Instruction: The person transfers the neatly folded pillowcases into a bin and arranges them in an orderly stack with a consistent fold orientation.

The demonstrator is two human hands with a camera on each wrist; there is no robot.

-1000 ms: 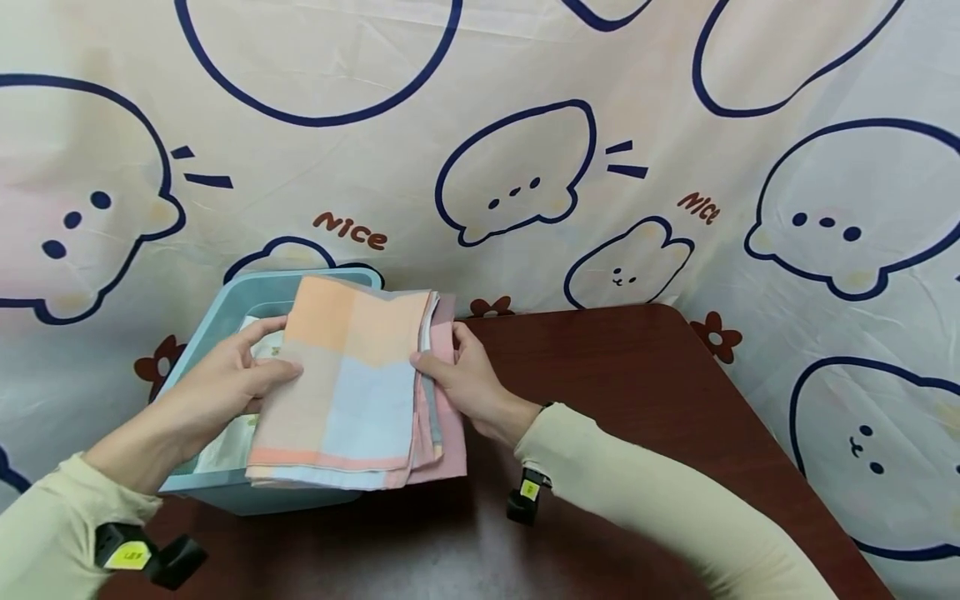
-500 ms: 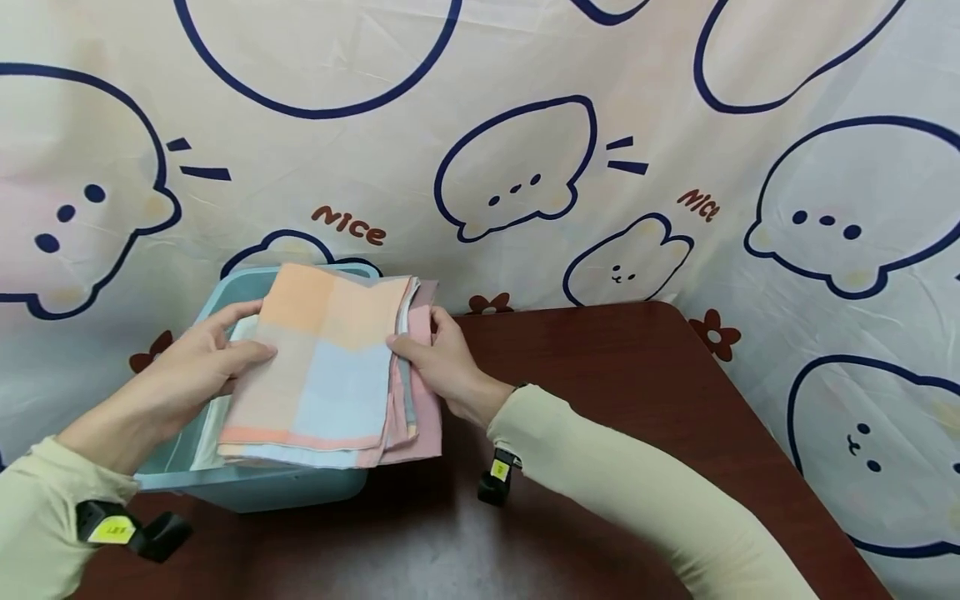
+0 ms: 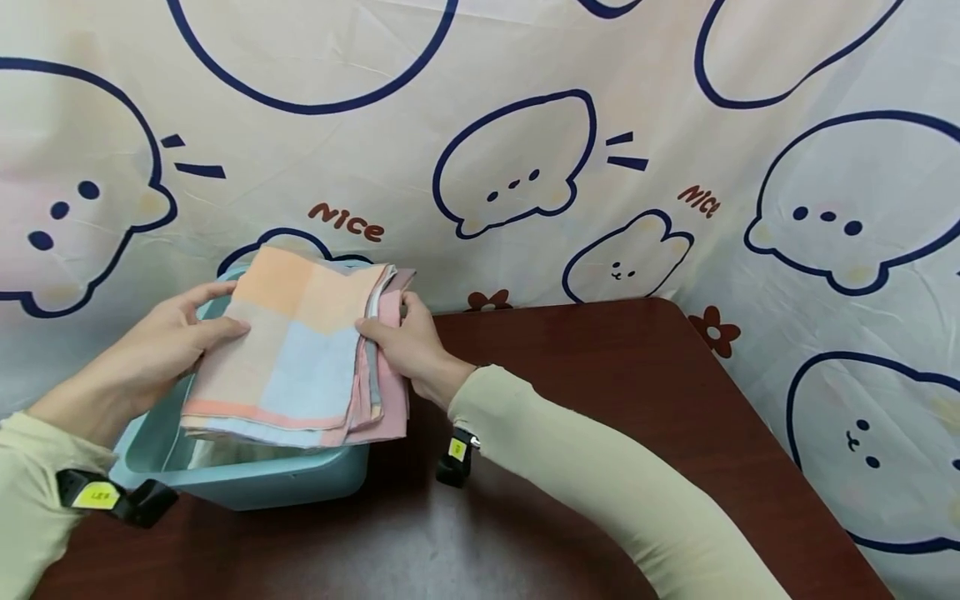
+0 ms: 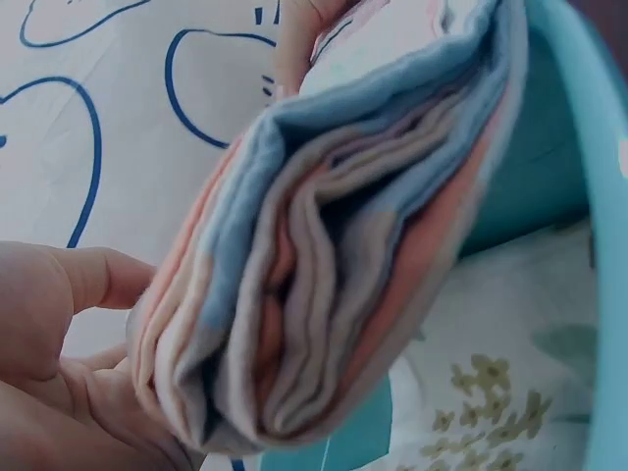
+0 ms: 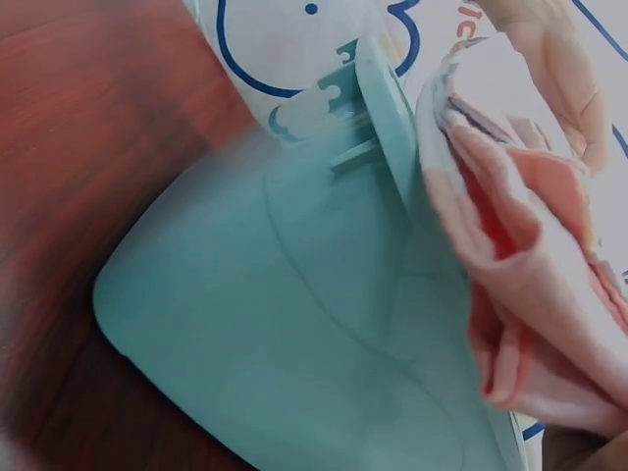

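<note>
A folded checked cloth (image 3: pixel 300 358) in orange, beige, light blue and pink is held over a teal plastic bin (image 3: pixel 277 483), tilted with its far end higher. My left hand (image 3: pixel 161 342) grips its left edge, thumb on top and fingers reaching beneath. At the right edge, my right hand (image 3: pixel 412 337) pinches the layers with the thumb on the upper face. Several thick folds of the cloth (image 4: pixel 324 265) show end-on in the left wrist view. Inside the bin lies a white fabric with a yellowish flower print (image 4: pixel 491 402), mostly hidden under the cloth in the head view.
The bin stands on a dark red-brown wooden table (image 3: pixel 555 433), near its back left. Behind and to the right hangs a pale curtain (image 3: pixel 510 50) with blue cartoon outlines. Beside the cloth, the bin's outer wall (image 5: pixel 275 294) fills the right wrist view.
Both hands have carried the folded cloth left and slightly upward in the head view, further over the bin. The grip on both edges stays the same.
</note>
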